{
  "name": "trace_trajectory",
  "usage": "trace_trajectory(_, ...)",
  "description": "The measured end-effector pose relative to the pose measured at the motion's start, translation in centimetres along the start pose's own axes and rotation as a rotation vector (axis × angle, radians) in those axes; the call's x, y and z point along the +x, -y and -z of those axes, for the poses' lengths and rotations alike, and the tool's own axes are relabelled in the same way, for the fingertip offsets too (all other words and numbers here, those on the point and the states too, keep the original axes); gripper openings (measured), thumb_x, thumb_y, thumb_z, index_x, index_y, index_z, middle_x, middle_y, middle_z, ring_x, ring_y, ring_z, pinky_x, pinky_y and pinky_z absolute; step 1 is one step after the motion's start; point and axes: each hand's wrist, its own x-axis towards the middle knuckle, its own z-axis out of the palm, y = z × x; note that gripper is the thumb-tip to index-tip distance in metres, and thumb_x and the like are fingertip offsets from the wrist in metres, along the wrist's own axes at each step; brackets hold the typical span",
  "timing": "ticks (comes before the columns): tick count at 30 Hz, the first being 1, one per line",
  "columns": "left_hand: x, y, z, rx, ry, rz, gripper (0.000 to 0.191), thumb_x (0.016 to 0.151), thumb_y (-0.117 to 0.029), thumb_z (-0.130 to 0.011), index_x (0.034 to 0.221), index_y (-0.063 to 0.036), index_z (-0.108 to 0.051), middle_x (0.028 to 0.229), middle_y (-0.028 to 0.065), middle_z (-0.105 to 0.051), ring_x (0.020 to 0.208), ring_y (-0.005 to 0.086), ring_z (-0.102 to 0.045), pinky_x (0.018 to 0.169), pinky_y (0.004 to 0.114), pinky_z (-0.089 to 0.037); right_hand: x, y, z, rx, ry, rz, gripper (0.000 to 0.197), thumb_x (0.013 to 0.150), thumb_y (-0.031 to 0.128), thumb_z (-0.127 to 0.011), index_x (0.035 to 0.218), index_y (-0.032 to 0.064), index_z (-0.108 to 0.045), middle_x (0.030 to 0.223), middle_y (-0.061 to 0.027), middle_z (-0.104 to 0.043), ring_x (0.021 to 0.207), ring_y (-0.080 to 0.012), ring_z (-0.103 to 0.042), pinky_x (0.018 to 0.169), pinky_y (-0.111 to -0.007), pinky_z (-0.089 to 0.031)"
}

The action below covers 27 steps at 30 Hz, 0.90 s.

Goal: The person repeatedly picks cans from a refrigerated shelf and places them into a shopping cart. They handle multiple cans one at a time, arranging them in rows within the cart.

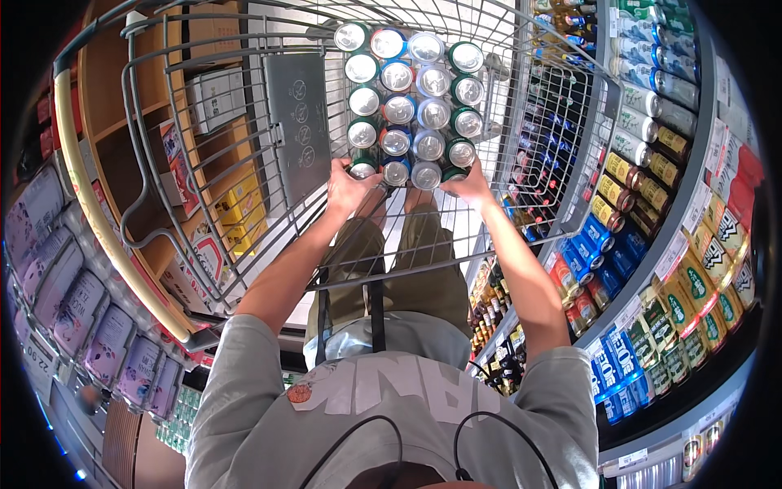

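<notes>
Inside a wire shopping cart (305, 284), four rows of upright drink cans (434, 80) stand close together, their silver lids facing up. My left hand (353, 183) curls around the near end of the leftmost row, fingers and thumb against a green-rimmed can (363, 170). At the near end of the rightmost row, my right hand (469, 182) holds the side of another green-rimmed can (460, 152). Between my hands are the nearest cans of the two middle rows (426, 175). A narrow gap separates the rightmost row from its neighbour. The cans hide parts of my fingers.
Shelves of canned drinks (617, 168) and bottles curve along the right. A grey plastic panel (299, 122) is fixed in the cart's left part. Beyond it stand wooden shelves (101, 73) with boxes. The cart's pale yellow handle (101, 226) and packaged goods (79, 318) are at the left.
</notes>
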Motion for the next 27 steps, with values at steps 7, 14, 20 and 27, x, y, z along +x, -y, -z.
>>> trace_trajectory(7,0.6,1.3,-0.5,-0.066,0.031,-0.075,0.092,0.066,-0.041,-0.089,0.132,0.0004,-0.042,0.124,0.0282,-0.058,0.117,0.0375,-0.059,0.100,0.043,-0.047,1.3,-2.4,0.0,0.070,0.013,0.097,0.130,0.057,0.005,-0.089,0.153,-0.0046,-0.001,0.146,-0.0217,-0.036,0.137,-0.0308,-0.038,0.114,-0.038,-0.035)
trace_trajectory(14,1.0,1.8,-0.5,-0.066,0.052,-0.169,0.103,0.067,-0.041,-0.089,0.145,0.0025,-0.036,0.135,0.0265,-0.053,0.125,0.0364,-0.054,0.106,0.042,-0.044,1.2,-2.0,1.0,-0.092,-0.050,0.121,0.132,0.061,0.016,-0.089,0.154,-0.0048,0.003,0.153,-0.0291,-0.026,0.142,-0.0354,-0.031,0.117,-0.038,-0.028)
trace_trajectory(20,0.7,0.8,0.5,-0.091,0.111,-0.164,0.107,0.072,-0.038,-0.087,0.150,0.0039,-0.029,0.140,0.0259,-0.051,0.128,0.0316,-0.054,0.107,0.037,-0.043,0.8,-1.7,1.1,-0.038,-0.071,0.097,0.125,0.067,0.020,-0.087,0.154,-0.0039,0.000,0.153,-0.0300,-0.028,0.142,-0.0360,-0.031,0.117,-0.040,-0.028)
trace_trajectory(27,0.2,0.2,1.0,-0.106,0.106,-0.190,0.102,0.077,-0.034,-0.083,0.152,0.0036,-0.025,0.143,0.0270,-0.047,0.134,0.0334,-0.048,0.110,0.038,-0.039,0.2,-1.3,1.3,0.067,-0.134,0.080,0.111,0.076,0.020,-0.081,0.156,0.0013,-0.007,0.152,-0.0283,-0.031,0.141,-0.0339,-0.034,0.115,-0.041,-0.031)
